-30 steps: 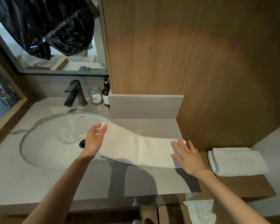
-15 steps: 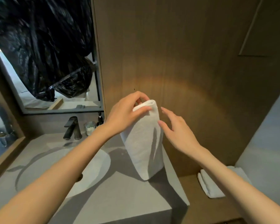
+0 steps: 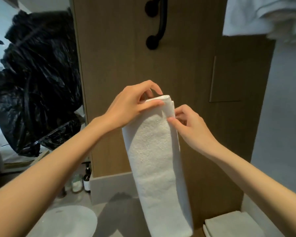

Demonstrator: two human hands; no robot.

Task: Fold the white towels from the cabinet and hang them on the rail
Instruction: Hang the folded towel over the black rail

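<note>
Wood panel (image 3: 186, 74) ahead, black rail (image 3: 152, 42) newly in view; left hand (image 3: 132, 106) and right hand (image 3: 193, 129) both pinch the hanging white towel (image 3: 154, 159), apparently folded double.

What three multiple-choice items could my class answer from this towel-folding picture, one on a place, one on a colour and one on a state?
1. Where is the black rail?
A. on the wooden panel, above the left hand and right hand
B. inside a drawer
C. on the floor

2. What colour is the held towel?
A. blue
B. white
C. black

3. What state is the held towel in?
A. crumpled into a ball
B. spread out flat
C. folded into a long strip, hanging down

Answers:
1 A: the rail is fixed to the panel, higher than both hands.
2 B: its cloth is white all over.
3 C: the left hand grips its top fold, the right hand pinches its edge, and the strip hangs below them.
</note>
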